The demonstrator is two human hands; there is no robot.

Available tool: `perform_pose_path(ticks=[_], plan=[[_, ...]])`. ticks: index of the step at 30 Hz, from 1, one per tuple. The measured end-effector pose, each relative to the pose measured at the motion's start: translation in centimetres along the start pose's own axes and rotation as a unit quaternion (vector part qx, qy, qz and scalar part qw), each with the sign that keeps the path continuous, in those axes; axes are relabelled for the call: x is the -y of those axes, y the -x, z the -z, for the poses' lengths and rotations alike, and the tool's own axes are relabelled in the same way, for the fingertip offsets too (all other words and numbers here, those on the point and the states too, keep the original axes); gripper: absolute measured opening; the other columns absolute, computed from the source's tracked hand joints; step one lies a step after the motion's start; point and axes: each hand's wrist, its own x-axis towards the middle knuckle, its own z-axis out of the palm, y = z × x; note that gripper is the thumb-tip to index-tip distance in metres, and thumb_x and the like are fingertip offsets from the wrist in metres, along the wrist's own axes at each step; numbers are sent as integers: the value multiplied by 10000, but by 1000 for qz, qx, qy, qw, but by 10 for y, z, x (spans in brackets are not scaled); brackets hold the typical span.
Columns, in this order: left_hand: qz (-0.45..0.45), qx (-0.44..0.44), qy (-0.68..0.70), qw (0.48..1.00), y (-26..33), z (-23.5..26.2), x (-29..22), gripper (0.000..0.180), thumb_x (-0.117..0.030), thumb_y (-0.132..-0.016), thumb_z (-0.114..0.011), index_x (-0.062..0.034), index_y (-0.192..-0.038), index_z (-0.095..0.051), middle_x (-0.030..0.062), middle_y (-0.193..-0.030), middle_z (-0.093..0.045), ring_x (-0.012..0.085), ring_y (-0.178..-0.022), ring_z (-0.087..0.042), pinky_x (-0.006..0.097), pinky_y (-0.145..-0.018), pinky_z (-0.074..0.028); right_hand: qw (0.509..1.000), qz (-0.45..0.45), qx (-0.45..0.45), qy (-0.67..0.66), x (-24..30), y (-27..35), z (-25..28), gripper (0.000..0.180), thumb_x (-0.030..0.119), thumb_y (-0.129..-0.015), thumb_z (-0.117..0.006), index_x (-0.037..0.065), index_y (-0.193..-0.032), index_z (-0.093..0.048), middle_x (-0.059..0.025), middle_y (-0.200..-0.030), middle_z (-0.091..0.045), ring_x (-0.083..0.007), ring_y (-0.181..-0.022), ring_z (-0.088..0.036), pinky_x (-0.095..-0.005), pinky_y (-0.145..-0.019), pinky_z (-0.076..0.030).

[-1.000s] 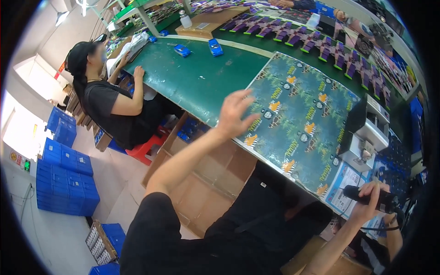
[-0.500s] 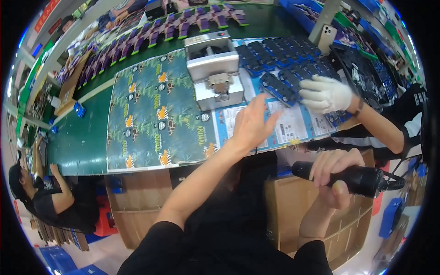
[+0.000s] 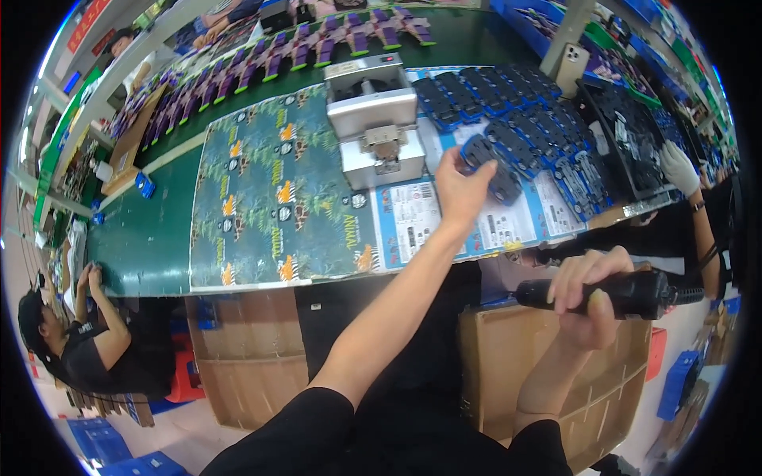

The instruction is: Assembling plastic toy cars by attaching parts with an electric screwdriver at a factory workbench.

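Note:
My left hand (image 3: 463, 194) reaches over the table, thumb and fingers closed on the sides of a blue-and-black toy car base (image 3: 502, 184). This piece lies tilted at the near end of several rows of similar car bases (image 3: 528, 131). In front of my body, below the table edge, my right hand (image 3: 587, 317) is wrapped round a black electric screwdriver (image 3: 635, 295). The tool's narrow end points left, and its cord end points right. Left of the car bases stands a silver box-shaped machine (image 3: 373, 107) with a small opening at its front.
Printed cardboard sheets (image 3: 270, 198) cover the green table (image 3: 143, 246). Purple toy parts (image 3: 298, 51) line the far side. A black tray (image 3: 627, 143) holds dark parts at right, beside a co-worker's gloved hand (image 3: 679, 168). Cardboard boxes (image 3: 548, 381) stand below the table edge.
My left hand has moved right and taken hold of a car base, turning it slightly. The co-worker's gloved hand has withdrawn from the car bases to the black tray.

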Motion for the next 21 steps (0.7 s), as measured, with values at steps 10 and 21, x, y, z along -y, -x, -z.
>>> perform_pose_path(ticks=[10, 21], plan=[[78, -80, 290, 950, 85, 153, -84, 300, -143, -944, -656, -18, -1205, -578, 56, -1066, -648, 138, -987, -627, 296, -895, -515, 993, 99, 22, -58, -6, -44, -27, 273, 305, -981, -544, 38, -989, -491, -44, -720, -482, -129, -569, -456, -289, -587, -376], [173, -17, 389, 905, 86, 252, -63, 334, -205, -995, -547, 0, -1259, -552, 201, -1263, -618, 328, -1069, -667, 426, -836, -598, 984, 141, -22, 108, -137, -139, -143, 115, 101, -913, -633, -13, -927, -632, -73, -638, -571, -179, -518, -572, -321, -567, -497]])
